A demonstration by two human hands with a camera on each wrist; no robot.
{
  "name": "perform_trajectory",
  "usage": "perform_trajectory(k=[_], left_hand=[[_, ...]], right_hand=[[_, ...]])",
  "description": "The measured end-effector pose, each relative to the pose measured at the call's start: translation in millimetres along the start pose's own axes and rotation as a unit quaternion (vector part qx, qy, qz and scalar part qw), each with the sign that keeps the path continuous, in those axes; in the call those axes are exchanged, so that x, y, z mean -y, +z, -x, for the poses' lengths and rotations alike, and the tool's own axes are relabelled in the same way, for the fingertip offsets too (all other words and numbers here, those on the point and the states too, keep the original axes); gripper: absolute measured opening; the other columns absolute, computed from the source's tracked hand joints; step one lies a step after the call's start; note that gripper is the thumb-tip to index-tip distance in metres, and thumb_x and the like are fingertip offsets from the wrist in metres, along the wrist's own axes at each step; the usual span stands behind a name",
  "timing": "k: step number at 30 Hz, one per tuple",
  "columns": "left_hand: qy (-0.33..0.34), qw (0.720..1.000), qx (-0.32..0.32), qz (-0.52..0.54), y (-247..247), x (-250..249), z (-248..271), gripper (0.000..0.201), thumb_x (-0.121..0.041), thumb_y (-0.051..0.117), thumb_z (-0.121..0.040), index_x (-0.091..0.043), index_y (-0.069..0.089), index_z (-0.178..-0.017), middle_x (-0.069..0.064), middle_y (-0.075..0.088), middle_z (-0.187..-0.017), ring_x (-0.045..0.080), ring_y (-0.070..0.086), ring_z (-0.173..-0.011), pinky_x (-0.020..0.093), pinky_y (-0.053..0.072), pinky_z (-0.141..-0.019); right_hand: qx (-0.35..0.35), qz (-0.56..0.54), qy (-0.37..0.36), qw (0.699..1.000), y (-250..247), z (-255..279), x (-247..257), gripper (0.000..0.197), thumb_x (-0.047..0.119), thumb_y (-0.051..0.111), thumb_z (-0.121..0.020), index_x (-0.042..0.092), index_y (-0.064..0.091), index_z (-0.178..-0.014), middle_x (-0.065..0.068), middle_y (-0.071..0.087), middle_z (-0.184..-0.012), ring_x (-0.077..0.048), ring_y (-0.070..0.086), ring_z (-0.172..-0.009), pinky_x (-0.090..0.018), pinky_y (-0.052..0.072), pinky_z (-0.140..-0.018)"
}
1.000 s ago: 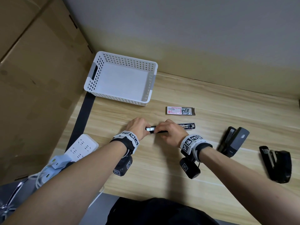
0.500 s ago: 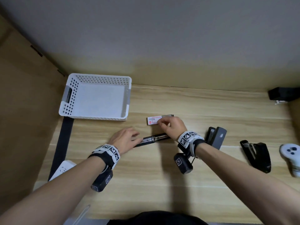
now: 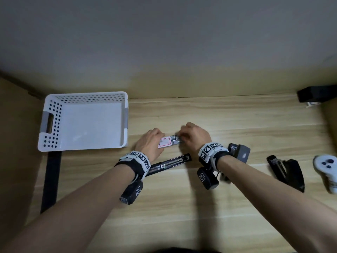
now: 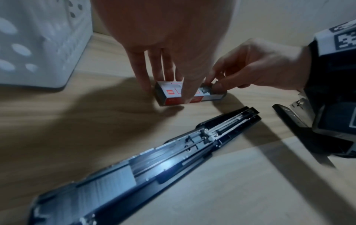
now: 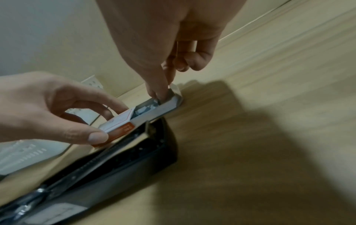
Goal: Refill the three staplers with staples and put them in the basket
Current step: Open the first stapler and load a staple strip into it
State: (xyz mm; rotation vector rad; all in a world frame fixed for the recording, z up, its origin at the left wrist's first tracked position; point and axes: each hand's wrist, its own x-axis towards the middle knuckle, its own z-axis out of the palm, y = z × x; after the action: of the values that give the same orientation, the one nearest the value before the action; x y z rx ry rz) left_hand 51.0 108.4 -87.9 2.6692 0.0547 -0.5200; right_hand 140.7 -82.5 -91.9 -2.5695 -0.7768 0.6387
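Staple box (image 3: 168,142) is lying on the surface (image 3: 182,207) between my two hands, its inner tray slid partly out to the right, loose grey staple strips showing in the open end.

Left hand (image 3: 152,143) is pinching the red-and-white sleeve, thumb on the near side, fingers on the far side and top, holding the box down. Right hand (image 3: 196,136) is reaching into the open tray, forefinger and thumb closing on a strip of staples (image 5: 148,107); I can't tell whether it is properly caught, the tips are hiding it.

Opened stapler (image 3: 170,162) is lying flat just near of the box, unfolded full length, magazine channel facing up; staples may already be sitting at its left end, but the wrist view is too blurred to be sure. Two more staplers, grey stapler (image 3: 239,152) and black stapler (image 3: 286,171), are waiting to the right. Basket (image 3: 47,143) is sitting at far left, nothing in it.

My judgement on doing this well:
- Keeping the left hand's hold firm so the tray doesn't slide back.
- Lifting one whole strip by its sides, level, not bending it; strips snap easily.
- Carrying it low to the open channel, legs down, then seating it flat before closing.

White controller (image 3: 326,166) is lying at the far right edge; black box (image 3: 317,94) is in the far right corner.
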Motion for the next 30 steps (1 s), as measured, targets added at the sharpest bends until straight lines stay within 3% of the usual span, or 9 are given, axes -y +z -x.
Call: perform_trajectory(k=[3,7,11,19,26,30], left_hand=[[0.007,1.000,-0.008,-0.003,2.3,3.7,-5.5,0.035,-0.027,0.067,-0.087,-0.020,0.062,-0.121,-0.004,0.051,-0.112,0.017,0.049,-0.102,0.024,0.038,-0.073],[0.012,1.000,-0.007,-0.004,1.6,5.0,-9.2,0.034,-0.027,0.067,-0.088,-0.020,0.064,-0.120,-0.004,0.051,-0.111,0.017,0.048,-0.102,0.024,0.037,-0.071],[0.006,1.000,-0.009,-0.001,1.6,5.5,-10.5,0.030,-0.028,0.065,-0.089,-0.022,0.064,-0.118,-0.006,0.050,-0.111,0.017,0.047,-0.103,0.023,0.034,-0.071],[0.000,1.000,-0.002,0.007,-0.4,4.7,-10.0,0.032,-0.028,0.067,-0.088,-0.023,0.064,-0.120,-0.005,0.051,-0.113,0.017,0.047,-0.105,0.022,0.031,-0.072],[-0.011,0.999,0.030,0.011,-7.8,3.9,-6.6,0.025,-0.025,0.063,-0.087,-0.022,0.067,-0.111,-0.002,0.051,-0.112,0.019,0.048,-0.107,0.023,0.028,-0.070],[-0.011,0.999,0.028,0.028,-13.8,1.8,4.4,0.036,-0.027,0.063,-0.088,-0.019,0.062,-0.123,0.001,0.053,-0.117,0.020,0.050,-0.108,0.023,0.032,-0.076]], right_hand=[[0.000,0.015,-0.031,0.999,-3.2,-4.7,-3.3,0.016,0.030,0.060,-0.090,0.035,0.068,-0.103,0.011,0.052,-0.095,-0.013,0.056,-0.090,-0.025,0.037,-0.062],[0.003,0.008,-0.055,0.998,-4.5,-10.1,-5.5,0.022,0.027,0.064,-0.086,0.035,0.069,-0.106,0.007,0.053,-0.095,-0.016,0.057,-0.092,-0.031,0.047,-0.065],[0.016,0.027,-0.078,0.996,-2.2,-13.8,-3.3,0.016,0.022,0.066,-0.083,0.030,0.070,-0.096,0.004,0.053,-0.095,-0.020,0.056,-0.094,-0.032,0.046,-0.063],[0.036,0.041,-0.069,0.996,-0.7,-19.4,-3.4,0.007,0.033,0.068,-0.083,0.029,0.069,-0.090,0.008,0.053,-0.096,-0.015,0.050,-0.101,-0.031,0.043,-0.066],[-0.010,-0.105,-0.049,0.993,-2.8,1.4,-4.2,0.007,0.025,0.075,-0.074,0.027,0.071,-0.069,0.023,0.061,-0.089,-0.004,0.053,-0.088,-0.031,0.049,-0.079],[-0.014,-0.205,0.013,0.979,0.3,13.3,3.0,0.006,0.026,0.075,-0.066,0.023,0.070,-0.064,0.017,0.068,-0.076,-0.008,0.064,-0.071,-0.036,0.054,-0.071]])
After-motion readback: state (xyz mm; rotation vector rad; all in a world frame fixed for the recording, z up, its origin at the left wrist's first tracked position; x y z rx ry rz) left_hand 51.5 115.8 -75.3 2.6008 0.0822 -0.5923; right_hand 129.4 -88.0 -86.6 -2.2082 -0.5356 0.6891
